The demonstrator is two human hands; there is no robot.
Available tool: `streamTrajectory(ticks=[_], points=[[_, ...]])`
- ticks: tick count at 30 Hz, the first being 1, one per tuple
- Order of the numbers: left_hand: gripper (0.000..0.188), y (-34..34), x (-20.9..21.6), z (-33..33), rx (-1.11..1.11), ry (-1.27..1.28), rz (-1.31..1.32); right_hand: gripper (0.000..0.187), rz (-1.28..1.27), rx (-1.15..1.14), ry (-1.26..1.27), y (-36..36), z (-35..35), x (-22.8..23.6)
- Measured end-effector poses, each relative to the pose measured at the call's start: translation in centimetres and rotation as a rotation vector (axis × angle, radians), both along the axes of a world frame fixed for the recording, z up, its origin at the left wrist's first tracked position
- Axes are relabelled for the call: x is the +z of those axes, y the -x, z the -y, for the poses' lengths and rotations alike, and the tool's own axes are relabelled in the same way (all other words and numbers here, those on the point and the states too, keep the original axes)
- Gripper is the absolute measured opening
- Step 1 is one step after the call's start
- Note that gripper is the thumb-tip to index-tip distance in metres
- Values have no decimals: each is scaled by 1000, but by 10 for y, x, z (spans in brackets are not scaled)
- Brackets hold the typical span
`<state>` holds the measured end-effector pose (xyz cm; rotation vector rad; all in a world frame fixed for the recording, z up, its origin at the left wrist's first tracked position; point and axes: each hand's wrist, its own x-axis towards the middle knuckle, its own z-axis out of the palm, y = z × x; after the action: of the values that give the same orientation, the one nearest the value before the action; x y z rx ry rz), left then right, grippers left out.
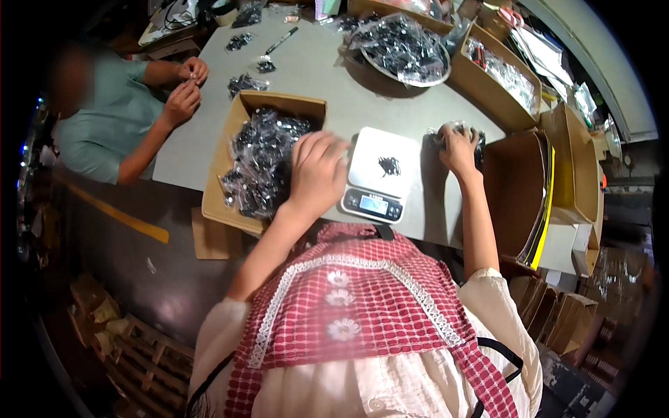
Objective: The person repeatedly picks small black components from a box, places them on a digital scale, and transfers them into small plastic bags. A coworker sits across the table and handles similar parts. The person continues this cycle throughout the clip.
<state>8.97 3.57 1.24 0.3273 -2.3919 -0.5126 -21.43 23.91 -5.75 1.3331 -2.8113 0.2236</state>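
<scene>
My left hand hovers beside the right wall of an open cardboard box. Its fingers are stretched out, slightly blurred, with nothing visible in them. Clear plastic bags of small black parts fill that box. Right of this hand lies a white digital scale with a lit display; a little heap of thin black pieces rests on its plate. Farther right, my right hand reaches down with fingers curled over a pile of small black pieces on the table; its fingertips are partly hidden.
A round bowl heaped with bagged black parts stands at the back, beside a long cardboard box of clear packets. An open cardboard box is near my right arm. A marker lies far left. Across the left corner sits another person, hands together.
</scene>
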Motion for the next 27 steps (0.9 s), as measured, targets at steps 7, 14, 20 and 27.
streamTrajectory(ticks=[7, 14, 20, 27], points=[[41, 54, -33, -40, -160, 3, 289, 26, 76, -93, 304, -27, -25, 7], [37, 67, -51, -49, -135, -30, 546, 30, 928, -286, 908, -78, -22, 29], [25, 33, -11, -16, 10, -270, 391, 35, 624, -298, 708, -63, -19, 3], [35, -41, 1, 49, 306, -88, 37, 54, -9, -418, 111, -57, -41, -30]])
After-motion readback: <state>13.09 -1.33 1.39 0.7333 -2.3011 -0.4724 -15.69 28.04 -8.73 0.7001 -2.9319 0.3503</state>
